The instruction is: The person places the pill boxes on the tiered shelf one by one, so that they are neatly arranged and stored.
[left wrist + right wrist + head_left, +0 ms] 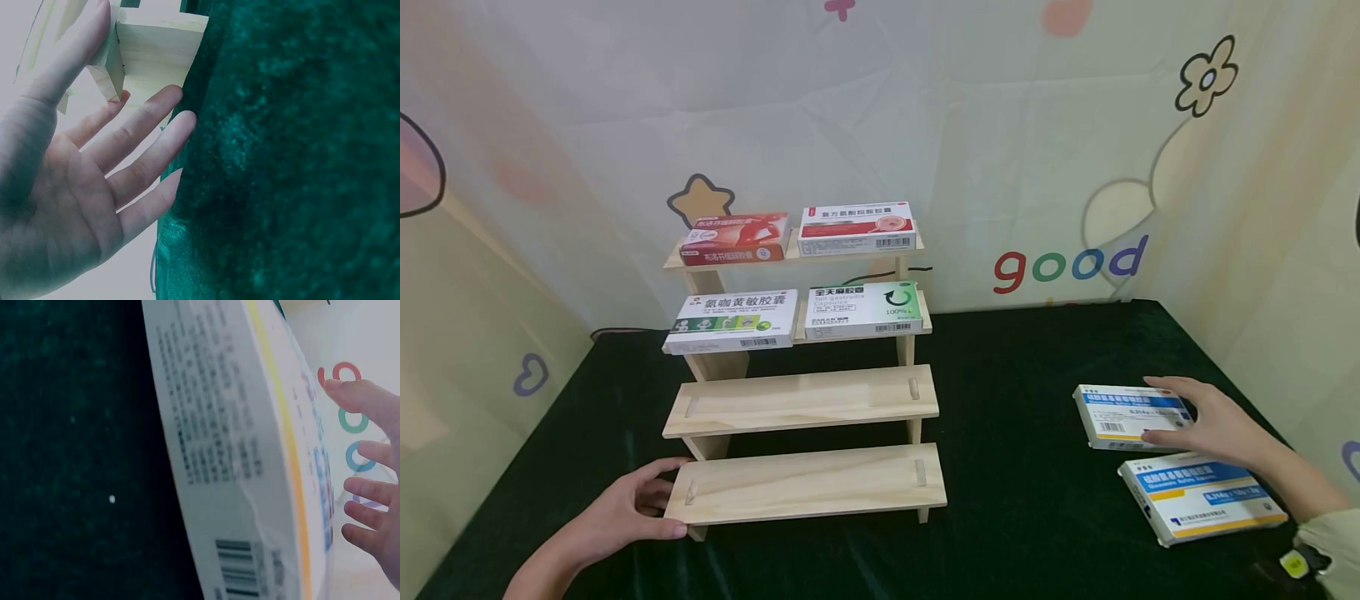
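Note:
A stepped wooden display stand (805, 483) has four tiers. At the left end of its lowest tier is my left hand (625, 512), thumb by the front edge and index finger by the back corner. In the left wrist view the fingers (144, 162) are spread and fairly straight beside the wood. On the right, my right hand (1213, 421) hovers at a white-and-blue medicine box (1131, 412), thumb and fingers spread over its right part. The right wrist view has these fingers (369, 487) apart. A second blue-and-white medicine box (1206, 496) lies nearer, under the right wrist.
The top tier bears a red medicine box (735, 239) and a white-and-red one (857, 227). On the tier below lie a white-and-green box (733, 321) and another green-and-white box (863, 309). Dark green cloth (1000, 500) covers the table; a printed curtain (887, 125) hangs behind.

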Demonstrator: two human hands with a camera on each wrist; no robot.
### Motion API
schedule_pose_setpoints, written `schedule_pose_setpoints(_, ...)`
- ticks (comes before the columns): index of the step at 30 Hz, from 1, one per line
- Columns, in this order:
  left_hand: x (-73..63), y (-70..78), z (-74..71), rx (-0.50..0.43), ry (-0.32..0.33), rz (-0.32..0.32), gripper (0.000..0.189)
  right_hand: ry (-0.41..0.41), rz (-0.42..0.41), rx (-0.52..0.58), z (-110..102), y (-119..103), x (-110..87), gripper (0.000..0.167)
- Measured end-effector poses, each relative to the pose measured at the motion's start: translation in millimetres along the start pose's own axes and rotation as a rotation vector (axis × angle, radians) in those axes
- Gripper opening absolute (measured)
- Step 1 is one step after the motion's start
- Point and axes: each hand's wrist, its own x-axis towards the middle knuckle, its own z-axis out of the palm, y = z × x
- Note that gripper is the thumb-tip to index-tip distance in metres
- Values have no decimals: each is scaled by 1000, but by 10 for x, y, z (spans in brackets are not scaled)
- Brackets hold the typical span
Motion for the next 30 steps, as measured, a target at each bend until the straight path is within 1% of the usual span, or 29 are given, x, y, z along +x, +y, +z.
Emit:
schedule_pose_setpoints(7,2,-25,-5,-1,2,-2,74,14,-17,-16,-4,83,-5,79)
schedule_pose_setpoints(14,3,-26,-4,-9,3,3,74,-2,-9,-29,35,121,26,83)
schedule_pose_setpoints(19,-2,-16,-3,-9,-2,15,73,-11,-13,-25,61,141,59,81)
schedule_pose_setpoints(24,0,-8,-5,-4,-2,2,73,-26,-22,-44,83,155,85,78)
schedule_pose_setpoints(26,3,-4,-9,2,0,-7,73,-37,-18,-52,90,157,91,77)
schedule_pose_setpoints(30,6,-1,-12,7,0,-1,73,-61,14,-55,100,152,96,78)
